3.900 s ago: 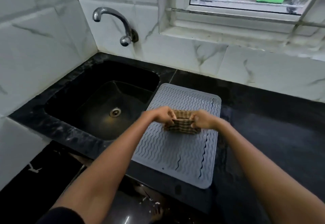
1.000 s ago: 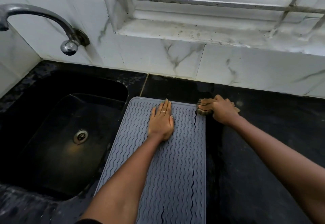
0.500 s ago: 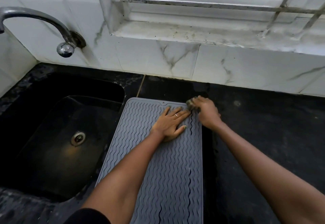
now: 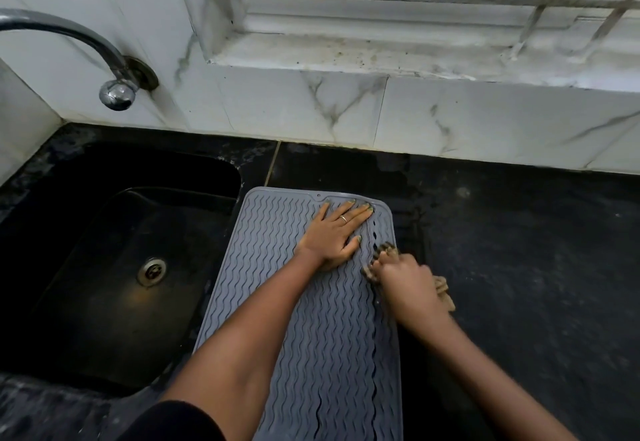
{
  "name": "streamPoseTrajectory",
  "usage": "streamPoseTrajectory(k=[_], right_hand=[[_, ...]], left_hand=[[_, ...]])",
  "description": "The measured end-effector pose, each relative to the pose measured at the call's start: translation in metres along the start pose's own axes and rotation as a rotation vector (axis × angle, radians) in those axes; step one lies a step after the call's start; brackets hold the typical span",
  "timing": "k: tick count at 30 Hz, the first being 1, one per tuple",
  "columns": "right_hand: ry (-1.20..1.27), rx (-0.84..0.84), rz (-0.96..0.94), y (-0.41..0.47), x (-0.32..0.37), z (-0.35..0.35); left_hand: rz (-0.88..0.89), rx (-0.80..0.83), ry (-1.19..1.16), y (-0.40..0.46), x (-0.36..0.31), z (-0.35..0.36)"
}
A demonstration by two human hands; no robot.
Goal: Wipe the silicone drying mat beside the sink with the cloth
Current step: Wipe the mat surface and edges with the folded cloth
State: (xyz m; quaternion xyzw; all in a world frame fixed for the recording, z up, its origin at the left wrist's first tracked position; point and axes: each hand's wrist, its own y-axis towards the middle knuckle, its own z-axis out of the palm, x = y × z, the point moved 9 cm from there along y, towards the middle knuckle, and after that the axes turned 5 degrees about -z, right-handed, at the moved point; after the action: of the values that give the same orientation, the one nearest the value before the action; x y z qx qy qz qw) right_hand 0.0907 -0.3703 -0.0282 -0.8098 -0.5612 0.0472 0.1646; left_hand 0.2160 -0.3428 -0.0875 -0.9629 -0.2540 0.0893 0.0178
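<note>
Silicone drying mat (image 4: 311, 319) is lying on the dark surface (image 4: 536, 267), just right of the sink (image 4: 114, 267). It is being pinned near its far edge by the flat, open left hand (image 4: 334, 234). The cloth (image 4: 441, 290) is being gripped in the closed fingers (image 4: 384, 262) of the right hand (image 4: 407, 281), which has been drawn nearer along the right edge than half a second ago. Wiping is judged as only beginning; most of the mat remains.

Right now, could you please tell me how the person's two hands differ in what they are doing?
The left hand lies flat and open on the grey wavy silicone mat; the right hand is closed around the brown checked cloth at the mat's right edge. Both rest on the mat.
</note>
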Motion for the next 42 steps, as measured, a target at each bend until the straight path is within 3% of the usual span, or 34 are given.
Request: streamPoseTrajectory(k=[2,5,7,12,16,19,23,25,27,30,34,39,42], right_hand=[[0.127,0.002,0.094,0.016,-0.012,-0.028],[0.263,-0.269,0.19,0.042,-0.032,-0.076],[0.362,-0.407,0.152,0.059,-0.034,-0.085],[0.202,-0.206,0.04,0.078,-0.017,-0.021],[0.105,-0.184,0.029,0.033,-0.006,0.018],[0.105,-0.045,-0.015,-0.015,0.004,0.038],[0.04,0.13,-0.041,-0.053,0.019,0.032],[0.169,0.155,0.036,-0.038,0.009,0.008],[0.35,0.057,0.164,-0.006,-0.007,-0.025],[0.367,-0.235,0.2,0.054,-0.018,-0.061],[0.223,-0.14,0.087,0.103,-0.002,-0.03],[0.089,-0.353,0.088,0.069,0.001,-0.006],[0.08,-0.338,0.092,0.02,0.014,0.018]], left_hand=[[-0.011,0.009,0.011,0.0,0.0,0.0],[-0.061,-0.005,-0.022,0.006,-0.001,-0.004],[-0.088,-0.03,-0.082,0.01,-0.003,-0.007],[-0.112,-0.012,-0.069,0.014,0.0,-0.004],[-0.093,-0.005,-0.123,0.015,-0.001,-0.005],[-0.111,0.013,-0.13,0.016,0.001,-0.005],[-0.114,0.115,-0.113,0.019,0.001,-0.001],[-0.121,0.226,-0.148,0.025,0.003,0.002],[-0.138,0.356,-0.221,0.029,0.005,0.002],[-0.243,0.503,-0.342,0.033,0.017,0.007],[-0.292,0.489,-0.26,0.034,0.022,0.014],[-0.191,0.452,-0.181,0.033,0.013,0.01],[-0.1,0.403,-0.142,0.032,0.005,0.004]])
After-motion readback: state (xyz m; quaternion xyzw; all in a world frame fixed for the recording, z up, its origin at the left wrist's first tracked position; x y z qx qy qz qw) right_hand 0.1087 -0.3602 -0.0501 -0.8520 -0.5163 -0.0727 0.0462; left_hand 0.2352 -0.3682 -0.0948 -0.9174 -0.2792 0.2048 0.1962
